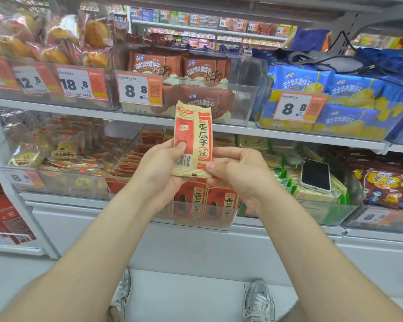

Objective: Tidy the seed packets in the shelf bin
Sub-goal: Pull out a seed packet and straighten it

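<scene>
A person stands facing a white shop shelf (126, 116) fitted with clear plastic bins. Both hands meet on 1 seed packet (193, 135), held upright in the air just in front of the lower shelf level. The left hand (158, 168) grips its lower left edge with the thumb beside the barcode, and the right hand (240, 175) pinches the lower right corner.

Directly below and behind it is the clear bin (219, 226), where more red and cream seed packets (207, 201) stand upright at the front, with others leaning behind.

In the next bin to the right, a smartphone (315, 174) lies screen up on green-trimmed packs (312, 194). The shelf above carries brown biscuit packs (179, 66) and blue biscuit packs (312, 80), each bin with an orange 8.8 price tag (140, 90). Another aisle's shelves (207, 22) show through the top gap. Silver sneakers (258, 300) stand on a pale floor (184, 298).
</scene>
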The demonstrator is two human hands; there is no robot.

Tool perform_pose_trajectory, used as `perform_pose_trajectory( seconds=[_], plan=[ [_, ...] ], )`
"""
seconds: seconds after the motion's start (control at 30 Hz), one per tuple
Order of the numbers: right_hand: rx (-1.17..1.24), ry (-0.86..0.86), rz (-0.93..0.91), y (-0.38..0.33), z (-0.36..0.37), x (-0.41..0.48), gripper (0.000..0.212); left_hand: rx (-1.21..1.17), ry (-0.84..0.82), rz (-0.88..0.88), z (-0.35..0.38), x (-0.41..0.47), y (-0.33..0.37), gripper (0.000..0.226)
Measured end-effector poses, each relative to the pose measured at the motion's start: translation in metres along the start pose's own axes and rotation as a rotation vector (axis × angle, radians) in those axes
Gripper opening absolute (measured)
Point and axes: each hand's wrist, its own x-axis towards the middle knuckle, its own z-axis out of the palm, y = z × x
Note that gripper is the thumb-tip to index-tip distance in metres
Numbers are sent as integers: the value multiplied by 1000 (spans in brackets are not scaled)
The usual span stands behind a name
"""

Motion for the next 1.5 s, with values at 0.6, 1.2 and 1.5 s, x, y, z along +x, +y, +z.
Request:
perform_pose_trajectory(
  seconds=[0.6, 1.2, 1.5],
  plan=[
    [-262, 82, -85, 5, -8, 2, 19, 403, 1, -25, 16, -12, -14, 32],
    [-214, 35, -22, -3, -6, -5, 19, 215, -18, -40, 12, -6, -15, 27],
    [-150, -70, -32, -11, -18, -9, 23, 204, 70, 110, 11, -9, -11, 26]
  ],
)
